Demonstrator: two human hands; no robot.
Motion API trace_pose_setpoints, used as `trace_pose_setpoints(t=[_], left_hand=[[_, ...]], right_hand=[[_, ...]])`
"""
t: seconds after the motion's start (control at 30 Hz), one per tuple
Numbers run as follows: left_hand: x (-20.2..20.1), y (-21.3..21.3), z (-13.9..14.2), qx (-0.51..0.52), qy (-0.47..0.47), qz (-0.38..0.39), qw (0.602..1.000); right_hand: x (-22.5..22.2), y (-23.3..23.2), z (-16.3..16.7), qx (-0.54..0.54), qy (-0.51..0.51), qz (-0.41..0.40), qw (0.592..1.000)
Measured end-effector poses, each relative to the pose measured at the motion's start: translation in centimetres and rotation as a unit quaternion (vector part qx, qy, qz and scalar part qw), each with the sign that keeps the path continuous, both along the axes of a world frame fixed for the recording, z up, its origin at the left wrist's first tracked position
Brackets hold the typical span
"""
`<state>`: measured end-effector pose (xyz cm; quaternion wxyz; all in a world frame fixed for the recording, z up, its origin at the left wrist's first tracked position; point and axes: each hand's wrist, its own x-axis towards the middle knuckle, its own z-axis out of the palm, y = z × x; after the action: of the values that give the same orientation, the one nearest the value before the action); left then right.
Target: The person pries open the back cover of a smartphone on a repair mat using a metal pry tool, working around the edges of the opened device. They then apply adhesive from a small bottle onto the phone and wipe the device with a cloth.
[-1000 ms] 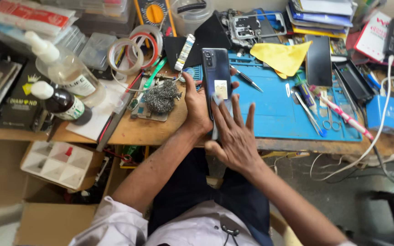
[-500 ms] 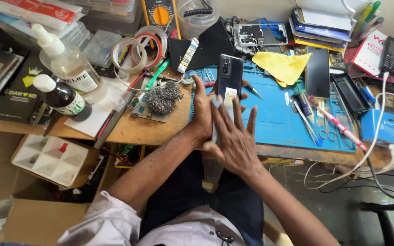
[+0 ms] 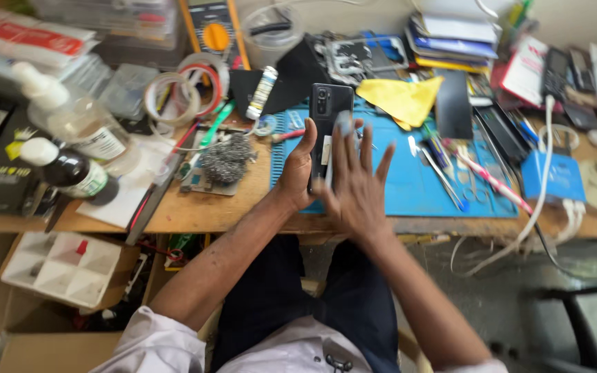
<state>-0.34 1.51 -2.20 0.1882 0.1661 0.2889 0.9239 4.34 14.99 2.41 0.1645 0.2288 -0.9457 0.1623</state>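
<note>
Holding a dark phone (image 3: 329, 121) upright over the blue mat (image 3: 402, 181), left hand (image 3: 299, 168) wrapped around its edge, right hand (image 3: 358, 181) flat against it, fingers spread.

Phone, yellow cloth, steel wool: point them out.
phone (image 3: 327, 103), head view, upper back near the camera.
yellow cloth (image 3: 401, 100), head view, middle of the fabric.
steel wool (image 3: 226, 159), head view, centre of the wad.

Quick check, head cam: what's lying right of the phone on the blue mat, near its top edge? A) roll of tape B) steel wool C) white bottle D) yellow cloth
D: the yellow cloth lies at the top of the blue mat, right of the dark phone held by the left hand.
</note>
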Motion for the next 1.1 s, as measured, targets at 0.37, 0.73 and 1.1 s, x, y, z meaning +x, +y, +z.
trace_pose_setpoints(t=[0.37, 0.73, 1.1], left_hand=[[-0.4, 1.3, 2.6, 0.099, -0.021, -0.058, 0.993], [0.7, 3.1, 2.9, 0.035, -0.009, 0.039, 0.999], [1.5, 7.0, 3.9, -0.066, 0.099, 0.156, 0.981]], right_hand=[[-1.0, 2.9, -1.8, 0.052, 0.083, 0.007, 0.995], [-0.5, 8.9, 1.8, -0.194, 0.019, -0.065, 0.979], [1.8, 9.0, 2.6, -0.417, -0.152, 0.038, 0.895]])
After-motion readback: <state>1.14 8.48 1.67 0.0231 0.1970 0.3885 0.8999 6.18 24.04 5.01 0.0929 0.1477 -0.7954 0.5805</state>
